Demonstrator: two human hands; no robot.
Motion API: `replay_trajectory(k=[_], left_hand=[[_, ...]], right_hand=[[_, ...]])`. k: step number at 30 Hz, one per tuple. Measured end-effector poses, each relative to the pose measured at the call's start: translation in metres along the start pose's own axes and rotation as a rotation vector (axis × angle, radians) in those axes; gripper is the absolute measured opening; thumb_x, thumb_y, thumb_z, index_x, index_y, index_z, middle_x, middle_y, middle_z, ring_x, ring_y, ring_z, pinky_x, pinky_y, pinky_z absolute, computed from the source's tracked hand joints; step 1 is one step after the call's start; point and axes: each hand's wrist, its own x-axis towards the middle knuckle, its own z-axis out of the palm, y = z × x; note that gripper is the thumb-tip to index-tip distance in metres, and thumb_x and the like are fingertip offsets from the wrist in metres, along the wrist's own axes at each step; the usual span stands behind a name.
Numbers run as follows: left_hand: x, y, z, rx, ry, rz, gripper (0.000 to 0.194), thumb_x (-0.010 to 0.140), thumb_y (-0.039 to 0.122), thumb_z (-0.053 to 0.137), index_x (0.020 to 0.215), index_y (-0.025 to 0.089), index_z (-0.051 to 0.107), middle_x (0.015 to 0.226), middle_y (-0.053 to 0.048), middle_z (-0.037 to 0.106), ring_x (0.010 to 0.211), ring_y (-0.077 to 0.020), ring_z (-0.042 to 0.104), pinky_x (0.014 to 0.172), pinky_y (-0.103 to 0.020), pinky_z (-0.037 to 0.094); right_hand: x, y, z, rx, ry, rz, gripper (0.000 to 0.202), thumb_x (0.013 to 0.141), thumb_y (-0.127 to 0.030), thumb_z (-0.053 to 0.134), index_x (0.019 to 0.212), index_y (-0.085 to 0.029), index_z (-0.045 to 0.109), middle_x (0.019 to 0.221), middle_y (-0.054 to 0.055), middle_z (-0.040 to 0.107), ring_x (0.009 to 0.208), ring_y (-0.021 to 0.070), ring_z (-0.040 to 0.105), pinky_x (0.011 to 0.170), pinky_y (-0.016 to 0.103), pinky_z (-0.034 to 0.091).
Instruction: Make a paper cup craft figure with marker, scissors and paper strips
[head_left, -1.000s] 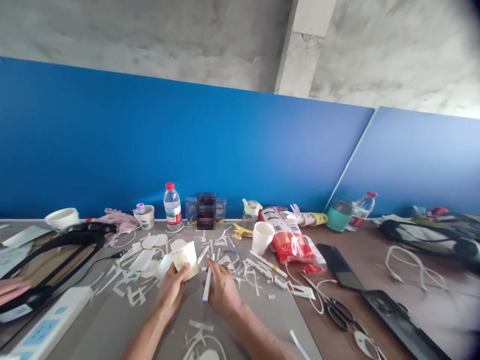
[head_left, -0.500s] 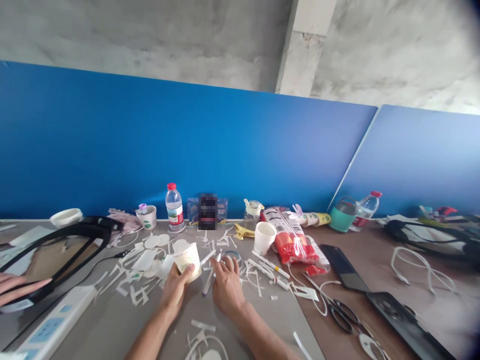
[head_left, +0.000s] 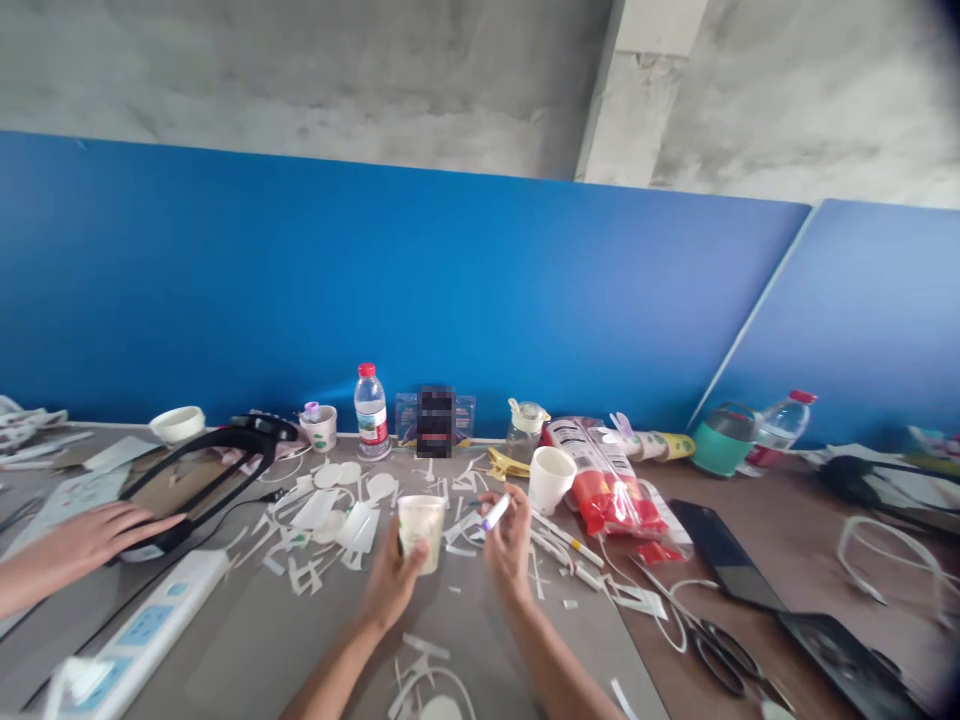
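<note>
My left hand is closed round a paper cup, which it holds upright above the desk. To the right of it, my right hand grips a white marker with a purple end, raised off the surface and pointing toward the cup. Behind my right hand stands another white paper cup. Several markers lie just right of that hand. White paper scraps are scattered to the left of the held cup.
A person's hand rests by a black frame at the left. Nearby are a power strip, a water bottle, a glass jar, a red package, phones and scissors.
My right hand has lifted the marker off the desk. The held cup now stands more upright. The whole view has shifted, and the other person's hand shows more.
</note>
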Motion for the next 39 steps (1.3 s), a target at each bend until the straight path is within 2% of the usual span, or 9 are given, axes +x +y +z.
replay_trajectory(k=[3, 6, 10, 14, 18, 24, 30, 35, 39], left_hand=[[-0.011, -0.001, 0.008, 0.026, -0.169, 0.034, 0.064, 0.068, 0.045, 0.072, 0.125, 0.021, 0.056, 0.115, -0.013, 0.067, 0.106, -0.0326, 0.060, 0.092, -0.038, 0.046], [-0.018, 0.001, 0.011, 0.058, -0.238, 0.074, 0.075, 0.060, 0.042, 0.079, 0.128, 0.022, 0.055, 0.130, -0.013, 0.059, 0.120, -0.0355, 0.051, 0.102, -0.041, 0.039], [-0.017, 0.008, 0.009, 0.061, -0.301, 0.131, 0.063, 0.068, 0.044, 0.073, 0.126, 0.022, 0.059, 0.123, -0.013, 0.063, 0.119, -0.0350, 0.052, 0.103, -0.042, 0.039], [-0.005, 0.004, 0.003, 0.166, -0.117, 0.156, 0.045, 0.076, 0.042, 0.065, 0.117, 0.023, 0.063, 0.115, -0.013, 0.065, 0.109, -0.0309, 0.058, 0.097, -0.039, 0.042], [0.007, -0.008, -0.008, 0.261, 0.129, 0.149, 0.034, 0.075, 0.041, 0.064, 0.104, 0.023, 0.065, 0.104, -0.010, 0.066, 0.104, -0.0282, 0.060, 0.094, -0.039, 0.043], [0.018, -0.025, -0.027, 0.365, 0.235, 0.121, 0.035, 0.075, 0.040, 0.061, 0.104, 0.020, 0.062, 0.110, -0.013, 0.065, 0.104, -0.0287, 0.061, 0.094, -0.042, 0.044], [0.033, -0.026, -0.030, 0.442, 0.217, 0.091, 0.027, 0.076, 0.032, 0.058, 0.099, 0.019, 0.065, 0.107, -0.013, 0.065, 0.097, -0.0271, 0.063, 0.090, -0.039, 0.046], [0.055, -0.011, -0.022, 0.933, 0.053, 0.022, 0.045, 0.080, 0.012, 0.045, 0.122, 0.020, 0.057, 0.117, -0.015, 0.059, 0.102, -0.0264, 0.060, 0.088, -0.036, 0.043], [0.069, -0.005, -0.013, 1.210, -0.109, 0.012, 0.040, 0.076, 0.010, 0.050, 0.112, 0.022, 0.064, 0.115, -0.016, 0.058, 0.101, -0.0320, 0.060, 0.086, -0.042, 0.041]], right_hand=[[-0.006, -0.012, -0.001, 0.113, -0.115, 0.023, 0.034, 0.088, -0.034, 0.047, 0.119, -0.023, 0.036, 0.106, 0.009, 0.064, 0.096, 0.0219, 0.063, 0.080, 0.038, 0.049], [-0.016, -0.017, -0.001, 0.034, -0.255, -0.028, 0.034, 0.087, -0.032, 0.049, 0.118, -0.023, 0.040, 0.106, 0.009, 0.063, 0.095, 0.0227, 0.063, 0.078, 0.038, 0.050], [-0.018, -0.010, -0.002, -0.235, -0.228, -0.234, 0.027, 0.084, -0.026, 0.051, 0.111, -0.022, 0.050, 0.094, 0.007, 0.063, 0.089, 0.0235, 0.062, 0.081, 0.042, 0.048], [-0.005, 0.004, -0.006, -0.428, -0.066, -0.306, 0.027, 0.083, -0.020, 0.049, 0.110, -0.021, 0.053, 0.106, 0.010, 0.061, 0.102, 0.0264, 0.056, 0.090, 0.048, 0.043], [0.005, 0.014, -0.008, -0.325, 0.070, -0.178, 0.033, 0.084, -0.019, 0.044, 0.117, -0.020, 0.046, 0.113, 0.011, 0.057, 0.103, 0.0240, 0.056, 0.089, 0.045, 0.044], [0.005, 0.017, -0.004, -0.111, 0.108, -0.017, 0.033, 0.088, -0.031, 0.042, 0.119, -0.022, 0.042, 0.112, 0.010, 0.058, 0.103, 0.0221, 0.057, 0.088, 0.042, 0.045], [0.006, 0.006, -0.003, -0.062, 0.100, 0.041, 0.038, 0.092, -0.042, 0.039, 0.121, -0.019, 0.042, 0.108, 0.012, 0.061, 0.076, 0.0187, 0.060, 0.071, 0.035, 0.048], [0.005, 0.000, -0.001, -0.007, 0.040, -0.027, 0.040, 0.091, -0.044, 0.040, 0.123, -0.020, 0.042, 0.108, 0.011, 0.060, 0.065, 0.0147, 0.055, 0.061, 0.031, 0.048], [0.006, -0.002, 0.001, -0.001, 0.017, -0.012, 0.037, 0.093, -0.042, 0.037, 0.123, -0.020, 0.043, 0.111, 0.012, 0.060, 0.072, 0.0169, 0.058, 0.061, 0.030, 0.048]])
